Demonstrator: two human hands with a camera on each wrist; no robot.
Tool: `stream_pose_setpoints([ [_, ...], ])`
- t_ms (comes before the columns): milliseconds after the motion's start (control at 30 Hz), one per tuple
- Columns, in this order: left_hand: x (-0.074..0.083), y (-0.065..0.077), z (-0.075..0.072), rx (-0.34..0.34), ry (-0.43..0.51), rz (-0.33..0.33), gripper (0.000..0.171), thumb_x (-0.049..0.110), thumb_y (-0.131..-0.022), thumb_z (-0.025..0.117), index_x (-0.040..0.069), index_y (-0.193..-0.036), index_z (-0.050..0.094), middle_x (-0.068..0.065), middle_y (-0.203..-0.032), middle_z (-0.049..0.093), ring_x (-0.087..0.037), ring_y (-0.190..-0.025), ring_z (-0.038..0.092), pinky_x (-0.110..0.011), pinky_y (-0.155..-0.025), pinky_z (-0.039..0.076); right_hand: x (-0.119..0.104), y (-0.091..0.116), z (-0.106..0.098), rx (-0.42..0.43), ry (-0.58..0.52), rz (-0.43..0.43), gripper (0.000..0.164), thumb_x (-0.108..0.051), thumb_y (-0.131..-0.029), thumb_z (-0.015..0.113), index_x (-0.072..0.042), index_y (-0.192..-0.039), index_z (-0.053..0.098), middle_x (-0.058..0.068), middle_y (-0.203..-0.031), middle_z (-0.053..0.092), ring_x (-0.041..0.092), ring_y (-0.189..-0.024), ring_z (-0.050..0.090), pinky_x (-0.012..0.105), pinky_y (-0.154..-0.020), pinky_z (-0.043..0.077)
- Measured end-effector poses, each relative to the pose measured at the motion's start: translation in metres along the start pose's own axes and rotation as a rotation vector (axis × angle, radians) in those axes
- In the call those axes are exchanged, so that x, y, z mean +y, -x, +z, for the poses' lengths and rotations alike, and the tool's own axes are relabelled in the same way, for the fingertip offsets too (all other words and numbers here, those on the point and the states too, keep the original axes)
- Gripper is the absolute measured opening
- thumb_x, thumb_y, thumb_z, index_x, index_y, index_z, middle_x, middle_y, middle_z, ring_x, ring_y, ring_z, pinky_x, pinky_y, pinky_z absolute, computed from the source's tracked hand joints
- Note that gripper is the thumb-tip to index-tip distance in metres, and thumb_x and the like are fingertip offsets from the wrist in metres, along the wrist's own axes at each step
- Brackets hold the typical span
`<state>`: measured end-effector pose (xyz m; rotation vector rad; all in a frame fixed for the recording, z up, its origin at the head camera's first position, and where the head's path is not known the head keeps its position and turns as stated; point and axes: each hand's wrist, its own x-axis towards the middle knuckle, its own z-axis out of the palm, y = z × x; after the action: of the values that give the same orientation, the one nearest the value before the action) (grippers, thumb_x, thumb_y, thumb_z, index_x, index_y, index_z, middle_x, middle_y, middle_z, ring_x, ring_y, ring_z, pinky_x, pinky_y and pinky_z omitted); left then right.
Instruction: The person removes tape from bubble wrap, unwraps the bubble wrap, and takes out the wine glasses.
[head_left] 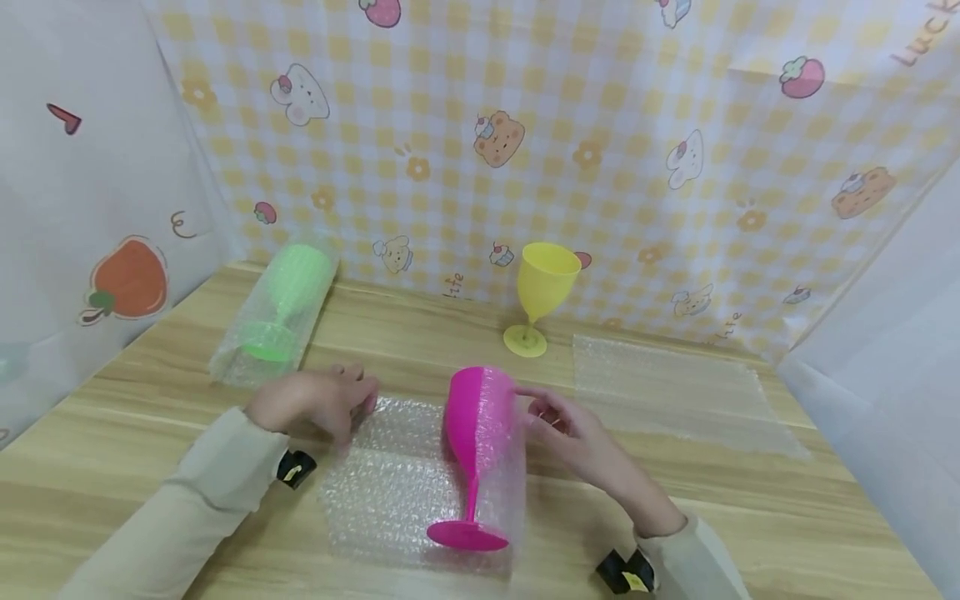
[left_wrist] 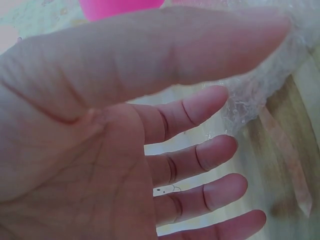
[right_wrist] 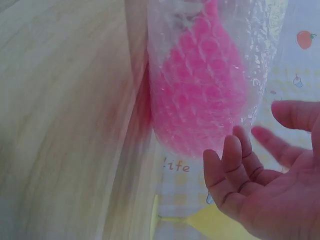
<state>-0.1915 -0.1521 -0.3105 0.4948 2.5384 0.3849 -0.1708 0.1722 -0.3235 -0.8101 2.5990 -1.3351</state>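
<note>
A pink plastic goblet (head_left: 464,417) lies on a sheet of bubble wrap (head_left: 390,483) in the middle of the table, its bowl away from me. The wrap's right part is folded over the goblet's right side, and in the right wrist view it covers the pink bowl (right_wrist: 205,95). My left hand (head_left: 318,402) is at the sheet's upper left corner, thumb and fingers extended and apart in the left wrist view. At the bowl's right side is my right hand (head_left: 566,433), fingers loosely bent, index fingertip at the folded wrap; whether it touches is unclear.
A green goblet (head_left: 296,271) wrapped in bubble wrap lies at the back left. Behind the pink goblet a yellow goblet (head_left: 546,283) stands upright. Another flat bubble wrap sheet (head_left: 675,396) lies at the right. A patterned cloth (head_left: 450,200) hangs along the table's back edge.
</note>
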Motion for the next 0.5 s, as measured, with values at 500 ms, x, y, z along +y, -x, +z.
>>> stream_pose_setpoints([
  [500, -0.001, 0.001, 0.000, -0.005, 0.016, 0.000, 0.051, 0.009, -0.059, 0.082, 0.015, -0.094, 0.046, -0.005, -0.093, 0.041, -0.022, -0.085, 0.038, -0.031, -0.066, 0.036, 0.001, 0.008, -0.037, -0.058, -0.011, 0.278, 0.060, -0.034, -0.093, 0.055, -0.008, -0.141, 0.032, 0.013, -0.095, 0.057, 0.022, -0.073, 0.060, 0.034, -0.074, 0.056],
])
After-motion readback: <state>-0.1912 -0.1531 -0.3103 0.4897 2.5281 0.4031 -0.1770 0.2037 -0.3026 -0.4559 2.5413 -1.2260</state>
